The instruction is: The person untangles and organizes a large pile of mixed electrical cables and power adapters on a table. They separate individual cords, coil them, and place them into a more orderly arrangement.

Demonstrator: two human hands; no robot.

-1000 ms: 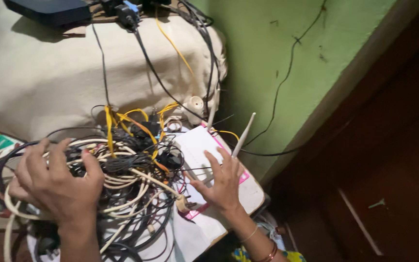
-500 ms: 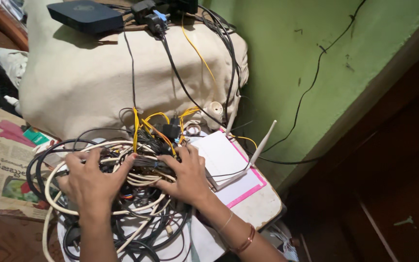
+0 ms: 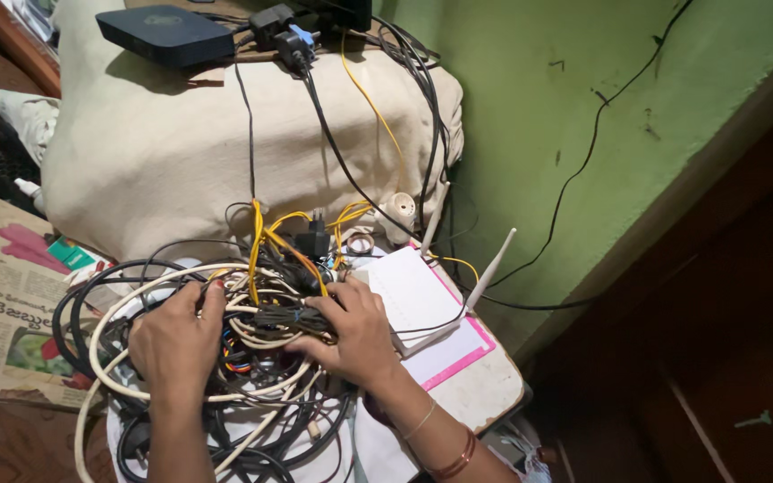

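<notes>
Head view, steeply downward, close

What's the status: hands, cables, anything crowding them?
Left hand and right hand both pressed into the tangled cable pile. Neither grip clear. White router beside the right hand; newspaper lies left.

Both my forearms are reaching in from six o'clock, palms facing down. My left hand is lying at about eight o'clock, fingers curled and pointing toward twelve, thumb tucked inward. My right hand is sitting at centre, angled toward ten o'clock, fingers bent in a loose grip. Bangles are circling my right wrist.
</notes>
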